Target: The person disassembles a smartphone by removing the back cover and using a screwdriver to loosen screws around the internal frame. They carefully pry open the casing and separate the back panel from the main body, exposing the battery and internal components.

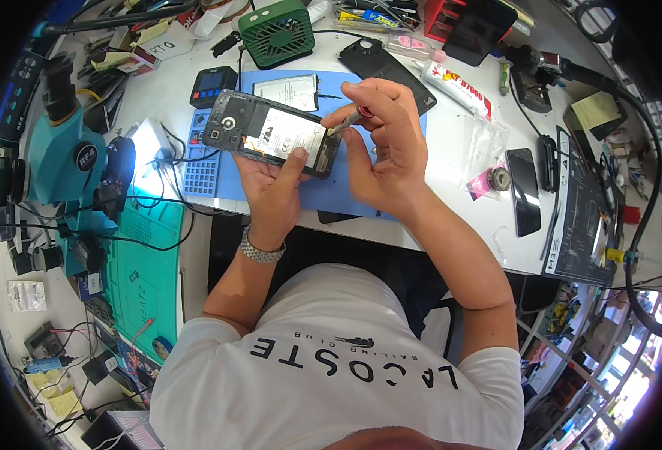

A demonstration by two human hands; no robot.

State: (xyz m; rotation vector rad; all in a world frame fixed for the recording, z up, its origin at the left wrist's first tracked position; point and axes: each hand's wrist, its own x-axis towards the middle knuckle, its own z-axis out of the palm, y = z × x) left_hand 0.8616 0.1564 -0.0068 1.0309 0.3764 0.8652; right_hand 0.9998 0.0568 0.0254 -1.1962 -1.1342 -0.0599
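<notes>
Opened phone (271,135), back cover off, battery w/ white label showing, held up over the blue work mat (391,191) at the front of the white bench (458,202). It lies tilted, camera end toward the left, lower end toward the right.

Left hand (271,191) holds it from below: palm under the body, thumb wrapped up over the near edge onto the battery, fingers hidden behind the phone. Grip closed around the phone, not loose. Metal watch band (261,251) on that wrist.

Right hand (383,142) curled narrow around a thin screwdriver (350,120), pinched betw. thumb and fingers, red cap at the top by the fingertips. Tip meets the phone at its right end, near the upper corner. Heel of the hand sits just beside the phone's right edge.

Around: spare battery (295,90) lying flat on the mat just behind the phone. Black back cover (383,67) farther back, right of it. Green fan (277,31) at the rear. Small black meter (212,84) at the mat's left corner. Teal microscope (65,150) far left, lamp glowing beside it. Glue tube (458,86) to the right, then a second dark phone (524,191) lying near the bench's right edge, small plastic bag (488,161) next to it.
</notes>
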